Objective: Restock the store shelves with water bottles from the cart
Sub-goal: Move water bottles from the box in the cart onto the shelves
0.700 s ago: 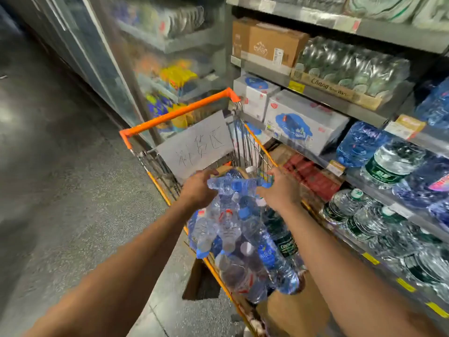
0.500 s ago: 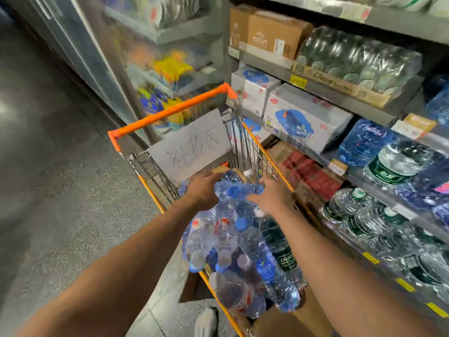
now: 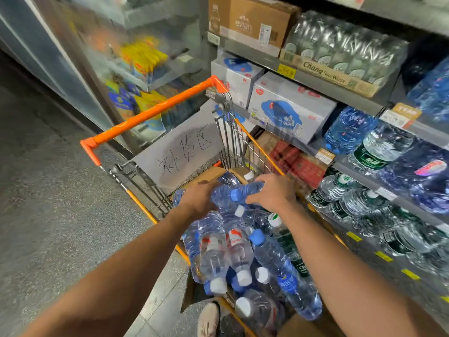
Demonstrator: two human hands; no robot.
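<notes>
both hands are down in the cart (image 3: 155, 113), on the top of the bottle pile. the left hand (image 3: 198, 199) lies knuckles-up against the left end of a blue-cap bottle (image 3: 233, 194) that lies crosswise on the heap; its fingers curve over the bottle's far side and out of sight, so it looks like a grasp, though i cannot tell how tightly they close. the right hand (image 3: 273, 192) comes in from the other side, fingers spread and bent down over the same bottle's right part, thumb pointing toward the blue cap, wrapping it from above. the two hands sit close together with the cap between them. both forearms reach forward and slightly inward from the bottom corners, wrists about level, palms facing down.

the pile (image 3: 243, 254) fills the near part of the cart: clear bottles with white caps and red labels, some with blue caps, one dark green label at the right. a paper sign (image 3: 179, 152) with handwritten characters leans at the cart's far end under the orange handle.

to the right stand the shelves (image 3: 313, 80), holding white boxes (image 3: 289, 110), a brown box (image 3: 250, 20), a wrapped tray of bottles (image 3: 340, 54) and rows of big bottles (image 3: 379, 147). a glass-door cooler (image 3: 116, 57) stands at the left beyond the cart. a shoe (image 3: 209, 319) shows at the bottom.
</notes>
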